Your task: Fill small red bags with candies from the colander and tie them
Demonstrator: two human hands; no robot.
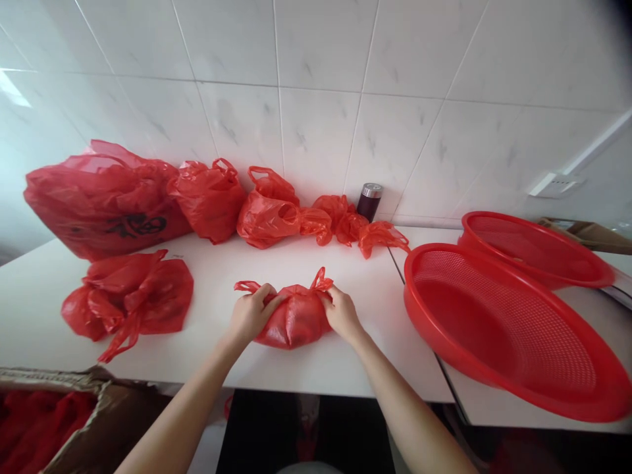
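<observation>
A filled red plastic bag (295, 321) rests on the white table in front of me, its contents hidden by the plastic. My left hand (251, 315) grips its left side, thumb on top, with one handle loop sticking out past the fingers. On the opposite side my right hand (342, 312) pinches the plastic below the other handle, which stands up. Both hands are closed on this same bag. To the left lies another crumpled red plastic bag (160, 296) with its handles trailing toward the table's front edge.
Against the tiled wall stand a large red bag with black lettering (74, 197), several smaller red bags (210, 201) and a dark tumbler (368, 203). Two red perforated baskets (459, 336) sit at right. A cardboard box (93, 421) holding red material is at lower left.
</observation>
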